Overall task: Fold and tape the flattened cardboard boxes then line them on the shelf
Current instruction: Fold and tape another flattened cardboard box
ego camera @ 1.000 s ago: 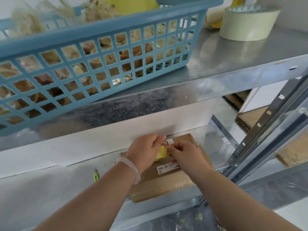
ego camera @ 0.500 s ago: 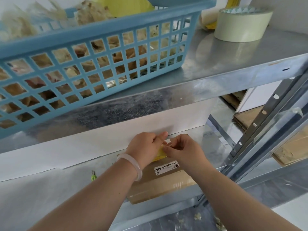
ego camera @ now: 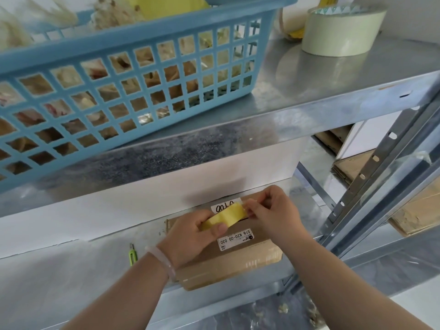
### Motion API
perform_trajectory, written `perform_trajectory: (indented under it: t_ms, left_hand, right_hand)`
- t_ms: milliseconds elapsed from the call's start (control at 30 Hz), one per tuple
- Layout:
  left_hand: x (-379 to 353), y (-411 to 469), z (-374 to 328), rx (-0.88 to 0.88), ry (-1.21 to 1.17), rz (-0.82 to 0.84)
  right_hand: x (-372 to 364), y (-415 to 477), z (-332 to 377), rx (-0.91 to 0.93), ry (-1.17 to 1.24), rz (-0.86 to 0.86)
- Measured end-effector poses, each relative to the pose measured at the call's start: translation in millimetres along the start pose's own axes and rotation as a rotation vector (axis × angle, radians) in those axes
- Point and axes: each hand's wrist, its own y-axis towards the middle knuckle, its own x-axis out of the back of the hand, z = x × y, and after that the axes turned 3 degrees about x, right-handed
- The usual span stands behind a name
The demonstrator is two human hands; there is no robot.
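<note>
A brown cardboard box [ego camera: 240, 263] with white printed labels lies on the lower metal shelf [ego camera: 71, 277], its near edge at the shelf's front lip. Over the box, my left hand [ego camera: 190, 236] grips a small yellow roll of tape [ego camera: 226, 216]. My right hand [ego camera: 273, 210] pinches the roll's right end, at the tape's edge. Both hands hover just above the box's top. The far part of the box is hidden under the upper shelf's white front.
A blue plastic basket [ego camera: 123, 75] full of crumpled packing fills the upper shelf [ego camera: 309, 86]. A large cream tape roll [ego camera: 340, 32] stands to its right. A green cutter [ego camera: 132, 254] lies left of the box. Flattened cardboard [ego camera: 409, 210] is stacked behind the shelf post at right.
My left hand has drawn back toward me with the yellow roll, baring more of it. My right hand keeps its pinch at the roll's end, farther from the left.
</note>
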Motion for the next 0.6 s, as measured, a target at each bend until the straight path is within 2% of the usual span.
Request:
perform_trajectory:
  t_ms: [267,433,500,600]
  left_hand:
    - [0.8,25.3,-14.0,0.059,0.062,-0.065]
    - [-1.3,31.1,-19.9,0.069,0.168,-0.041]
    - [-1.4,29.9,-16.7,0.074,0.167,-0.044]
    - [-0.4,30.8,-17.5,0.066,0.127,-0.061]
  right_hand:
    - [25.4,-4.0,28.2,0.046,0.329,-0.12]
    - [20.9,1.5,17.0,-0.131,0.679,-0.052]
    - [17.2,3.8,5.8,-0.17,0.648,-0.002]
    - [6.6,5.7,-11.6,-0.16,0.385,0.015]
